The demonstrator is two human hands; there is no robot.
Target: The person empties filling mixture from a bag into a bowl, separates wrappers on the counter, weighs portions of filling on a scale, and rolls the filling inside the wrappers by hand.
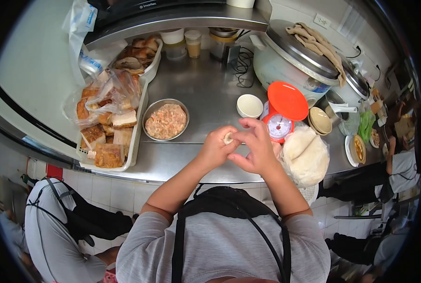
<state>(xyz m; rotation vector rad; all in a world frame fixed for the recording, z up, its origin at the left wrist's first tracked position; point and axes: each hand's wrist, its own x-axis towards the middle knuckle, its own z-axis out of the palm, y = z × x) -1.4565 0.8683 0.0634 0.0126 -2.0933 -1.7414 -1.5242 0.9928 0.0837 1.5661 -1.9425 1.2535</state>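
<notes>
A small pale wrapped dumpling (228,138) sits in the curled fingers of my left hand (215,148). My right hand (257,150) is close against it, thumb and fingers apart, with fingertips at the dumpling's edge; whether they press on it I cannot tell. Left of my hands is a metal bowl (186,123) of pinkish minced filling (167,120). To the right, beside my right wrist, lies a large pale mass of dough (306,153) in clear plastic. Just beyond my hands stand a small white bowl (250,106) and a red kitchen scale (280,126).
On the left, a white tray (142,118) holds chunks of roasted pork (109,154) under plastic. A large lidded pot (286,66) with a cloth (319,40) stands back right. A shelf (182,21) overhangs the steel counter (191,80). Other people (59,231) are nearby on both sides.
</notes>
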